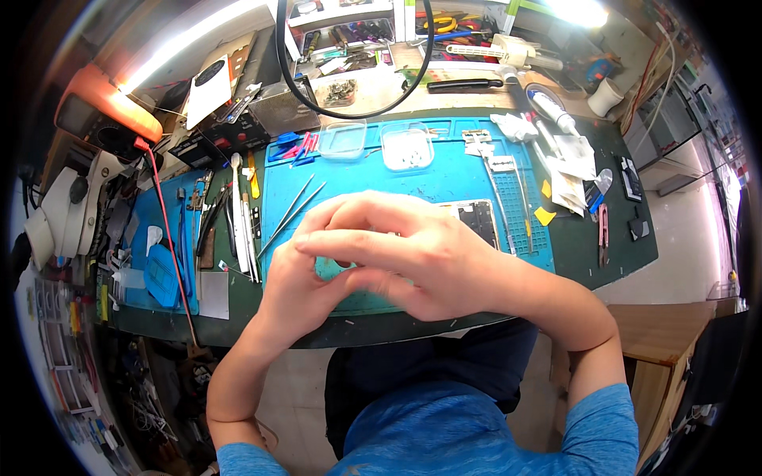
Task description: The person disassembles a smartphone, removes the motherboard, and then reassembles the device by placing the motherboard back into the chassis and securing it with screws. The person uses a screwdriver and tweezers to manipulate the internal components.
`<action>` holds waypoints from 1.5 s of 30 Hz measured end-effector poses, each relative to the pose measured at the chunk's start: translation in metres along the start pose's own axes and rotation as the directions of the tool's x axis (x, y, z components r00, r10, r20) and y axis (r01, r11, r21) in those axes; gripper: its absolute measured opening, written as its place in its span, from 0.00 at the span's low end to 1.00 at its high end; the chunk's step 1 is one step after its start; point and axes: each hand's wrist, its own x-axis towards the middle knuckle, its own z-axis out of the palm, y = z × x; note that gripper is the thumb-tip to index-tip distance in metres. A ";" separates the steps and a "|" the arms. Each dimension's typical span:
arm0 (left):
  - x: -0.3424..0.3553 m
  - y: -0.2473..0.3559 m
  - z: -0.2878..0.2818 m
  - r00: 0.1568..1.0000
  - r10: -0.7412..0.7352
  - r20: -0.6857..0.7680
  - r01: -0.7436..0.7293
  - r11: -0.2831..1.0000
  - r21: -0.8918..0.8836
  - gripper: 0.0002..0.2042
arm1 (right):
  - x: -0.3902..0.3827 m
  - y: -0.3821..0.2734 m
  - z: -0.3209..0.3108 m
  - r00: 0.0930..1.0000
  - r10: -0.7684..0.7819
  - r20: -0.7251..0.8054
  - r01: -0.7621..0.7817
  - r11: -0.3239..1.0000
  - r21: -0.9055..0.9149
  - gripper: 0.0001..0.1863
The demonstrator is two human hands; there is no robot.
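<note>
My two hands are together in front of me, above the blue work mat (pixel 373 178). My right hand (pixel 432 254) reaches leftward with its fingers stretched out and its thumb apart below them. Its fingertips meet the knuckles of my left hand (pixel 294 282), whose fingers are largely hidden behind them. Through the gap between the hands the mat shows, and I cannot make out any held thing. Partly covered by my right hand, an opened phone (pixel 479 216) lies on the mat. Two tweezers (pixel 292 216) rest just beyond my left hand.
Two clear plastic boxes (pixel 408 146) stand at the mat's far side. Metal tools (pixel 500 198) and crumpled white tissues (pixel 573 170) lie to the right. On the left are an orange meter (pixel 107 115) with a red lead and several hand tools (pixel 238 214). A black cable loop (pixel 353 113) hangs at the back.
</note>
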 end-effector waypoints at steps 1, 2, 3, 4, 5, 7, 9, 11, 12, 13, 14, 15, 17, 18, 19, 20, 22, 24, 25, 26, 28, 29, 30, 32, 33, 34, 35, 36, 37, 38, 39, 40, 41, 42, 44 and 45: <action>0.003 -0.002 0.003 1.000 0.002 -0.004 -0.002 0.999 0.035 0.30 | 0.001 0.000 -0.001 1.000 -0.005 -0.001 0.005 0.999 -0.032 0.26; 0.005 -0.005 0.007 1.000 0.005 -0.008 -0.005 0.997 0.071 0.29 | -0.002 -0.003 -0.006 0.999 0.017 0.035 -0.013 0.995 -0.096 0.27; 0.006 -0.006 0.009 1.000 0.008 -0.012 -0.007 0.994 0.106 0.28 | -0.003 -0.004 -0.008 0.997 0.041 0.070 -0.029 0.987 -0.159 0.27; 0.005 -0.004 0.009 1.000 0.029 0.001 -0.029 0.993 0.117 0.29 | -0.005 0.002 -0.005 0.997 0.049 0.060 -0.042 0.993 -0.111 0.30; 0.002 0.002 0.007 0.999 -0.037 0.000 0.037 0.999 -0.004 0.30 | -0.007 0.003 -0.004 0.995 0.085 0.052 -0.085 0.996 0.001 0.30; -0.003 0.012 0.004 0.986 -0.164 0.023 0.164 0.956 -0.245 0.31 | -0.007 0.003 -0.002 0.986 0.161 0.049 -0.168 0.961 0.220 0.29; -0.005 0.002 -0.003 0.998 -0.041 0.043 0.039 0.999 0.033 0.33 | -0.006 0.000 0.001 0.994 0.112 0.014 -0.113 0.988 0.104 0.30; -0.001 0.005 -0.002 0.998 0.066 -0.003 -0.064 0.985 0.160 0.33 | 0.001 -0.007 -0.001 1.000 0.016 0.006 -0.016 0.996 -0.087 0.31; 0.000 0.007 0.000 1.000 0.002 0.019 -0.005 0.987 0.159 0.33 | -0.002 -0.008 -0.003 0.999 0.033 0.031 -0.029 0.994 -0.107 0.31; 0.000 0.009 0.002 1.000 0.005 0.000 -0.005 0.998 0.067 0.33 | -0.003 -0.008 -0.002 0.994 0.101 0.035 -0.100 0.995 -0.013 0.31; -0.001 0.010 0.005 1.000 0.007 -0.019 -0.007 1.000 -0.026 0.34 | -0.005 -0.007 -0.001 0.985 0.167 0.046 -0.171 0.982 0.080 0.31; -0.002 0.011 0.006 0.999 0.007 -0.037 -0.011 0.993 -0.119 0.34 | -0.006 -0.007 0.000 0.971 0.232 0.063 -0.240 0.956 0.171 0.31; -0.003 0.001 0.002 1.000 -0.020 0.002 0.020 0.989 -0.144 0.35 | -0.003 -0.005 -0.002 0.982 0.175 0.064 -0.183 0.971 0.156 0.31; -0.002 0.000 -0.003 0.999 0.004 0.041 -0.002 0.999 -0.034 0.36 | -0.002 -0.006 -0.002 0.992 0.125 0.035 -0.128 0.983 0.130 0.31; 0.000 0.001 -0.006 0.996 0.024 0.083 -0.031 0.997 0.073 0.36 | 0.000 -0.007 -0.002 0.997 0.074 0.008 -0.074 0.992 0.101 0.32; 0.001 0.006 -0.004 0.997 -0.039 0.066 0.032 0.994 0.102 0.35 | -0.002 -0.005 -0.002 1.000 0.020 0.010 -0.020 0.999 -0.039 0.33; 0.003 0.007 0.001 0.998 0.055 0.030 -0.059 0.989 0.138 0.35 | -0.004 -0.003 -0.002 0.996 0.085 0.032 -0.085 0.996 -0.007 0.32; 0.001 0.007 0.001 0.998 0.064 0.012 -0.065 0.993 0.099 0.36 | -0.004 -0.003 -0.002 0.989 0.140 0.055 -0.143 0.988 0.063 0.32; 0.000 0.005 0.000 0.999 0.029 0.020 -0.030 0.999 0.034 0.37 | -0.006 -0.004 -0.001 0.983 0.169 0.065 -0.176 0.978 0.110 0.32; 0.000 0.004 0.000 1.000 -0.006 0.031 0.007 1.000 -0.030 0.38 | -0.006 -0.005 -0.001 0.977 0.198 0.076 -0.207 0.965 0.158 0.32; 0.001 0.002 0.002 0.999 0.044 -0.010 -0.043 0.993 0.109 0.35 | -0.004 -0.004 -0.001 0.997 0.072 0.010 -0.072 0.997 0.003 0.32; 0.002 0.002 0.003 0.997 0.072 -0.028 -0.066 0.982 0.178 0.34 | -0.003 -0.004 -0.001 1.000 0.005 -0.016 -0.006 0.997 -0.079 0.32; 0.002 0.002 0.001 0.999 0.036 0.000 -0.036 0.981 0.189 0.31 | -0.003 -0.003 0.000 0.999 -0.002 -0.035 0.000 0.997 -0.079 0.32; -0.001 0.002 -0.006 0.998 -0.041 0.052 0.029 0.976 0.216 0.26 | -0.003 -0.009 -0.004 0.993 0.113 0.028 -0.113 0.994 0.002 0.32; -0.001 0.004 -0.006 0.998 -0.004 0.059 -0.009 0.974 0.228 0.23 | -0.003 -0.011 -0.007 0.984 0.168 0.062 -0.171 0.985 0.040 0.32; 0.000 0.007 -0.008 0.997 0.033 0.067 -0.049 0.969 0.242 0.20 | -0.003 -0.012 -0.009 0.985 0.163 0.052 -0.165 0.986 0.028 0.32; 0.001 0.009 -0.008 0.995 0.071 0.076 -0.088 0.963 0.255 0.18 | -0.003 -0.012 -0.010 0.986 0.159 0.041 -0.160 0.987 0.017 0.32; 0.001 0.009 -0.006 0.994 0.075 0.074 -0.092 0.960 0.263 0.16 | -0.002 -0.012 -0.012 0.987 0.155 0.031 -0.155 0.988 0.004 0.32; 0.001 0.010 -0.002 0.994 0.080 0.071 -0.097 0.958 0.271 0.15 | -0.002 -0.013 -0.013 0.989 0.145 0.010 -0.146 0.989 0.004 0.33; 0.001 0.009 0.000 0.994 0.086 0.069 -0.102 0.955 0.278 0.13 | -0.001 -0.013 -0.015 0.991 0.137 -0.010 -0.137 0.991 0.002 0.33; 0.003 0.008 0.001 0.996 0.076 0.056 -0.089 0.952 0.294 0.12 | -0.001 -0.013 -0.017 0.991 0.128 -0.031 -0.128 0.992 -0.001 0.33; 0.006 0.007 0.002 0.997 0.067 0.040 -0.077 0.947 0.312 0.11 | 0.001 -0.016 -0.021 0.990 0.132 -0.041 -0.132 0.991 0.004 0.32; 0.010 0.006 0.003 0.998 0.060 0.025 -0.065 0.942 0.329 0.10 | 0.002 -0.013 -0.025 0.990 0.099 -0.102 -0.101 0.995 -0.016 0.31; 0.018 0.003 0.003 0.990 0.142 -0.001 -0.133 0.926 0.353 0.08 | 0.004 -0.008 -0.029 0.985 0.064 -0.162 -0.071 0.997 -0.039 0.31; 0.034 -0.003 0.001 0.986 0.163 -0.017 -0.141 0.897 0.420 0.08 | 0.006 -0.007 -0.038 0.975 0.079 -0.206 -0.089 0.995 -0.037 0.30; 0.045 -0.007 -0.001 0.984 0.175 -0.022 -0.146 0.875 0.461 0.08 | 0.006 -0.005 -0.043 0.976 0.085 -0.199 -0.095 0.995 -0.041 0.29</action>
